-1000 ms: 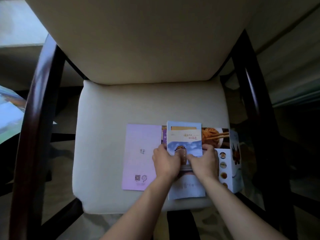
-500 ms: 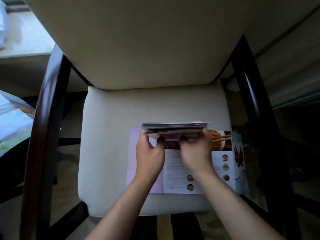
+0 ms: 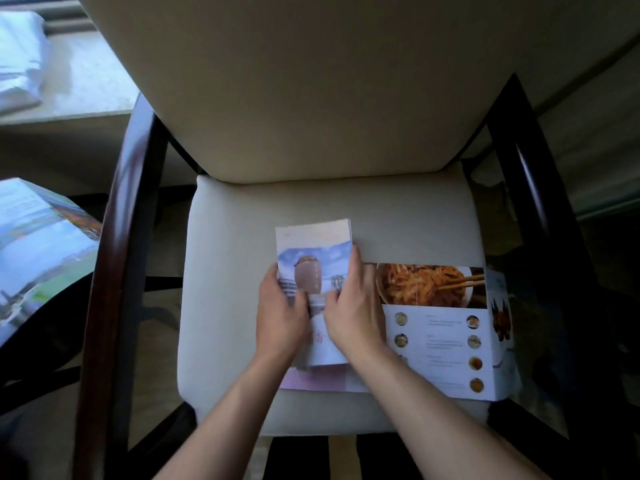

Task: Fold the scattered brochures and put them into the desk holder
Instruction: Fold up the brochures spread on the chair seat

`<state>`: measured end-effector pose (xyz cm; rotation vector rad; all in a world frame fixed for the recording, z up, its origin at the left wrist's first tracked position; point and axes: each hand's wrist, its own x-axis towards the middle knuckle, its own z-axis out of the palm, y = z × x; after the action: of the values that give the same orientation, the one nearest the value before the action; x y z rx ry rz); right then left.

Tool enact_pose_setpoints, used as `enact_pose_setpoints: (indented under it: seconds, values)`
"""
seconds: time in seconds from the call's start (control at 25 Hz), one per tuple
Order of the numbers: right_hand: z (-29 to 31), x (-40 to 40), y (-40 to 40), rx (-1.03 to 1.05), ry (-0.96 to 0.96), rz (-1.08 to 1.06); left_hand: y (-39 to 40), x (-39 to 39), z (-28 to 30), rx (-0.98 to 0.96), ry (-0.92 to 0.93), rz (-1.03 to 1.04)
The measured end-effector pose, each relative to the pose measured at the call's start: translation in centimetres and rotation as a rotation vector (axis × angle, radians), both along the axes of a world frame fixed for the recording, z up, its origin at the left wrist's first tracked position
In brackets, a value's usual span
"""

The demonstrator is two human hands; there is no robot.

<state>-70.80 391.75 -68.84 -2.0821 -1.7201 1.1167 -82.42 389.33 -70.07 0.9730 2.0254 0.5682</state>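
Brochures on the chair seat: three, namely a folded blue brochure (image 3: 313, 268), an open noodle brochure (image 3: 440, 327) and a pink brochure (image 3: 311, 381) beneath. One more open brochure (image 3: 38, 251) at far left. Hands: two. Chairs: one (image 3: 242, 271).

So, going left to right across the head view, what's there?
Open blue brochure → left armrest → left hand → right hand, both on the folded brochure → noodle brochure → right armrest.
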Motion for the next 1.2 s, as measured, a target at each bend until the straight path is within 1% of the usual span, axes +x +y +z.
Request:
enact_pose_setpoints:
  seconds: [0.04,0.08,0.12,0.16,0.2,0.32,0.4,0.52,0.6,0.64,0.72,0.76,0.84,0.88,0.96,1.08,1.2]
  values:
    - [-1.0,-0.1,-0.7,0.007,-0.128,0.168,-0.8,-0.4,-0.8,-0.045,0.150,-0.176]
    - [-2.0,0.0,-1.4,0.006,-0.237,0.334,-1.6,-0.6,-1.8,-0.042,0.319,-0.378]
    - [-3.0,0.2,-1.9,0.009,-0.304,0.464,-2.1,-0.8,-2.7,0.012,0.441,-0.551]
    - [-3.8,0.4,-2.2,0.009,-0.344,0.545,-2.3,-1.0,-3.4,0.059,0.500,-0.659]
    - [-4.3,0.5,-2.2,0.002,-0.367,0.586,-2.3,-1.1,-3.9,0.061,0.527,-0.695]
    - [-5.2,0.0,-1.5,-0.023,-0.440,0.645,-1.7,-1.0,-4.9,-0.096,0.488,-0.670]
    - [-4.6,-0.2,-0.8,-0.025,-0.397,0.639,-1.7,-0.7,-5.0,-0.151,0.515,-0.668]
    - [-2.5,2.9,0.8,0.057,-0.341,0.483,-1.4,-0.9,-3.8,-0.132,0.514,-0.713]
    - [-1.9,7.2,2.7,0.056,-0.406,0.398,-1.1,-1.2,-3.0,-0.095,0.545,-0.729]
    - [-1.9,9.3,3.6,0.023,-0.458,0.416,-1.1,-0.8,-2.6,-0.037,0.562,-0.740]
    - [-1.9,11.5,4.8,-0.031,-0.564,0.494,-0.9,1.4,-2.2,0.069,0.573,-0.845]
    - [-2.0,11.6,5.1,-0.024,-0.578,0.504,-0.9,3.0,-2.3,0.057,0.568,-0.907]
    - [-2.1,10.5,5.6,-0.023,-0.541,0.471,-1.1,5.3,-2.8,-0.086,0.569,-0.965]
    - [-1.8,10.1,6.1,-0.045,-0.500,0.439,-1.4,5.6,-3.3,-0.157,0.582,-0.963]
    - [-0.7,9.4,6.8,-0.113,-0.404,0.416,-2.0,4.5,-4.0,-0.210,0.597,-0.945]
    - [1.9,8.5,8.2,-0.186,-0.383,0.482,-2.2,2.8,-4.0,-0.175,0.577,-0.846]
    - [5.2,7.6,9.6,-0.193,-0.405,0.518,-1.9,3.0,-2.9,-0.163,0.507,-0.753]
